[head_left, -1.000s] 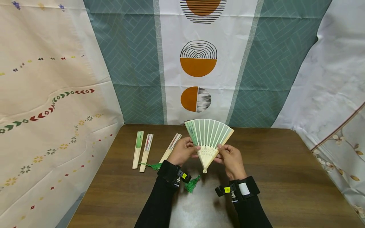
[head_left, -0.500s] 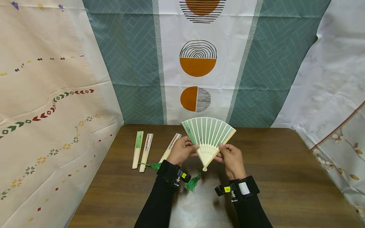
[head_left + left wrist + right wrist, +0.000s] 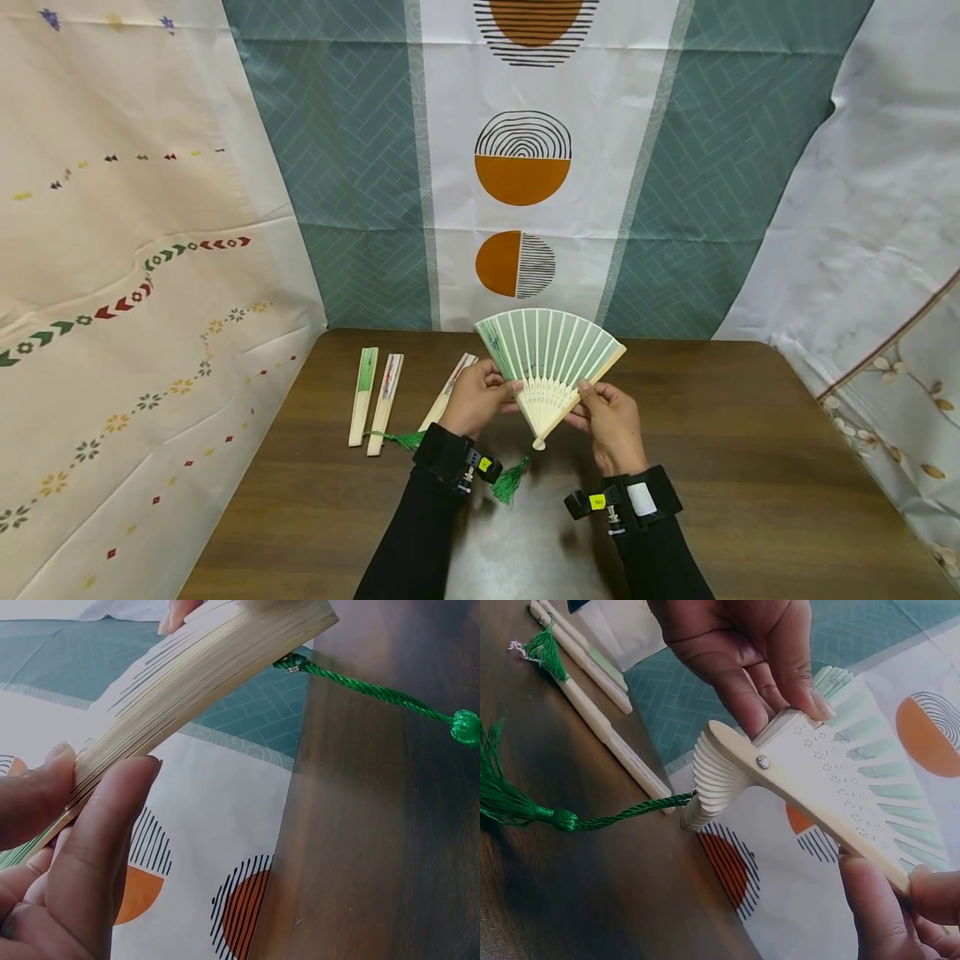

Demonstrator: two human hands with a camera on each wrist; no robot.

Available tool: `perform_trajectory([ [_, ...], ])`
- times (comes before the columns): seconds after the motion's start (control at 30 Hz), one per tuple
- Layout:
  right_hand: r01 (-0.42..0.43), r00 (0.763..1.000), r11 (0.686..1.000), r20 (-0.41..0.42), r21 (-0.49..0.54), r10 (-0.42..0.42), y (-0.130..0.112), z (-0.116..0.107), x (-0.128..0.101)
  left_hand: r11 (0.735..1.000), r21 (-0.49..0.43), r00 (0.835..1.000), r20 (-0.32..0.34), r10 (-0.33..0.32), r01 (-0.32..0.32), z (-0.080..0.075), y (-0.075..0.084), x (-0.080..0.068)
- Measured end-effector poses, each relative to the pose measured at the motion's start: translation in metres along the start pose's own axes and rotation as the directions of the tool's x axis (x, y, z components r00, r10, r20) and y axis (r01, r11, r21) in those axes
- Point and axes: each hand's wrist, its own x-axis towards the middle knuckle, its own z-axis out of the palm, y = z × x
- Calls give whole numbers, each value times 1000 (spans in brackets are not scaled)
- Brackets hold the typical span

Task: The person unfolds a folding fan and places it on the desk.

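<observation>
Left hand [image 3: 478, 398] fingers pinching left guard, right hand [image 3: 604, 414] pinching right guard of green fan [image 3: 550, 354], half-spread above table [image 3: 750, 467]. Three folded fans [image 3: 375, 400] left of it. Risk: uneven pull tears paper leaf, tassel [image 3: 508, 482] snags.

Black sleeves [image 3: 420, 533] cover both arms; each wrist wears a black strap [image 3: 450, 454] with a yellow-tagged camera.

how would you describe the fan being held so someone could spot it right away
Look at the dark brown wooden table before the patterned backdrop; above its middle, the left hand and right hand hold a pale green paper fan with light bamboo ribs. Unlike the three folded bamboo fans lying left of it, it is spread open, a green tassel hanging from its pivot.
</observation>
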Motion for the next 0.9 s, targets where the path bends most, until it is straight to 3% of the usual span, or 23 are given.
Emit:
perform_trajectory([
  [0.4,4,1000,1000,-24,20,-3,1,-1,0,999,-36,999,-35,-12,11,1,-3,4],
  [0.9,4,998,998,-62,55,-1,2,-3,3,997,-77,996,-93,16,-23,3,-2,5],
])
